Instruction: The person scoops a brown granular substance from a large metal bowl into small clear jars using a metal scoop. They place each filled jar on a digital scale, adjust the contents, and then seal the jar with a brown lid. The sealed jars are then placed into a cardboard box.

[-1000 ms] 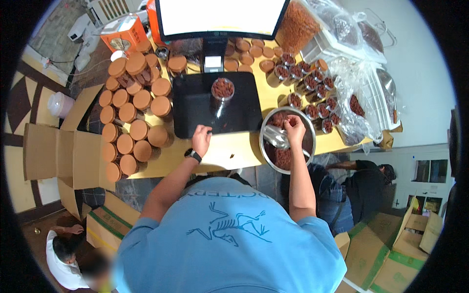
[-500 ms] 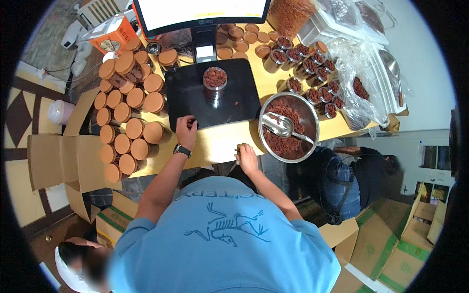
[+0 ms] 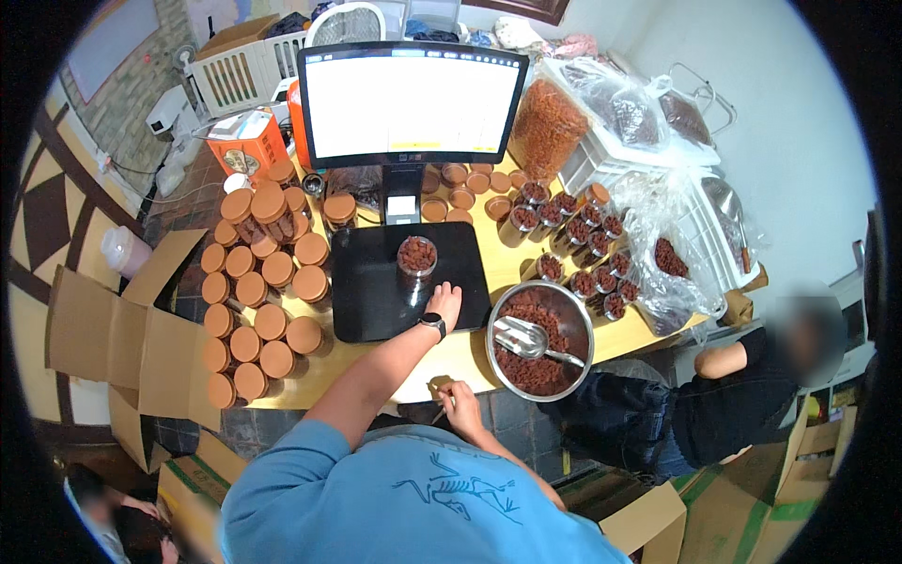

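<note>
Shiny vs matt, all over one table (image 3: 467,362)

So the bowl (image 3: 580,324) is smooth, shiny metal, same as the scoop (image 3: 521,336) in it. The chunks (image 3: 536,376) inside look rough and matt. Left of the bowl: glossy black platform (image 3: 376,301), then matt brown lids (image 3: 271,321). Right of the bowl: crinkly clear plastic bag (image 3: 681,291). Table's smooth, wood-look, slightly shiny.

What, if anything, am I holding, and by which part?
The metal scoop lies unheld. Your left hand is by the filled jar; whether it or your right hand pinches anything, I can't tell.
</note>
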`<state>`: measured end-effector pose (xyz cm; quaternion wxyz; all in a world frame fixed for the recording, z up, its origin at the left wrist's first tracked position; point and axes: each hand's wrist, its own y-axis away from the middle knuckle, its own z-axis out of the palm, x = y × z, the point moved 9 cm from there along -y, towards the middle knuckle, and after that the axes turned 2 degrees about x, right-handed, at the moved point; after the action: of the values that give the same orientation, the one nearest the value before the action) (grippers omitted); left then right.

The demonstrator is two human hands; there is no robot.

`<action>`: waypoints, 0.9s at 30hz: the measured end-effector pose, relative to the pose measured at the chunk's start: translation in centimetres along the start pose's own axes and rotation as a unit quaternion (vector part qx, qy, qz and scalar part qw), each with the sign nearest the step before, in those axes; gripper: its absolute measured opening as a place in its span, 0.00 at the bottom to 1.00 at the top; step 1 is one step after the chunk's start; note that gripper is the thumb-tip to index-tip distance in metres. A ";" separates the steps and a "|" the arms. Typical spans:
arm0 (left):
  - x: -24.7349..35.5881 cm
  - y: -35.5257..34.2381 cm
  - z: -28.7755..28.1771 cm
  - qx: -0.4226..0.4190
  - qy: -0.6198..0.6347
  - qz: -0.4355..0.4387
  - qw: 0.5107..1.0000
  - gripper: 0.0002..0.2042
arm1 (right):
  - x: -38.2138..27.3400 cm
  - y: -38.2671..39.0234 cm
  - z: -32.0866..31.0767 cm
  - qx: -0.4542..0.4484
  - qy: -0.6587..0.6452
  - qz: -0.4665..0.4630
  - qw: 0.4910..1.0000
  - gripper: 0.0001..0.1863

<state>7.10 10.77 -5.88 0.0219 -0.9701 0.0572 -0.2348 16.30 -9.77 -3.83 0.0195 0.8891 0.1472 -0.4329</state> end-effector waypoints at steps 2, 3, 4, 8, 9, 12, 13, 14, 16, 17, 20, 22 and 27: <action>0.3 -0.1 0.3 -0.008 -0.017 -0.007 1.000 0.07 | 0.6 1.0 -0.8 0.022 0.012 -0.007 1.000 0.07; 0.4 0.0 0.2 -0.013 -0.019 -0.012 1.000 0.07 | 1.2 1.5 -1.1 0.025 0.008 0.011 1.000 0.07; 0.6 -0.1 0.4 -0.021 -0.029 -0.006 0.999 0.07 | 1.8 1.9 -1.4 0.027 0.004 0.028 0.999 0.07; 0.6 0.5 0.0 -0.017 -0.024 0.014 0.999 0.06 | 2.2 1.6 -3.3 0.061 -0.027 0.054 0.996 0.07; 0.6 0.8 -0.5 -0.006 -0.012 0.017 1.000 0.06 | 2.4 1.4 -3.6 0.067 -0.040 0.062 0.995 0.07; 0.7 4.2 -3.0 0.065 0.198 0.019 0.978 0.05 | 3.1 0.5 -4.0 0.074 -0.086 0.102 0.988 0.06; 0.6 6.0 -4.1 0.069 0.280 0.015 0.957 0.05 | 3.2 0.1 -4.2 0.078 -0.103 0.119 0.984 0.06; -0.8 8.1 -2.7 0.016 0.403 -0.058 0.913 0.04 | 2.3 -0.5 -4.7 0.086 -0.098 0.095 0.987 0.07; -2.5 13.1 -1.2 -0.069 0.605 -0.207 0.766 0.04 | 2.3 -2.0 -4.8 0.090 -0.106 0.075 0.988 0.07; -2.9 16.5 -1.4 -0.097 0.681 -0.284 0.668 0.04 | 2.1 -2.7 -4.6 0.090 -0.111 0.065 0.988 0.07; -8.3 23.8 2.6 -0.112 0.754 -0.352 0.543 0.05 | -0.1 -5.1 -4.5 0.060 -0.142 0.050 0.987 0.09; -10.8 27.1 3.8 -0.107 0.744 -0.395 0.528 0.06 | -0.7 -6.5 -3.9 0.031 -0.136 0.035 0.990 0.10; -13.0 30.0 3.5 -0.082 0.702 -0.449 0.547 0.09 | -2.1 -7.6 -1.6 -0.016 -0.174 0.021 0.984 0.09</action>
<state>-5.73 -17.34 -16.98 -0.2128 -0.3927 -0.3694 -0.8149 14.18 -2.73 -0.48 0.0680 0.8028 0.1294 -0.5780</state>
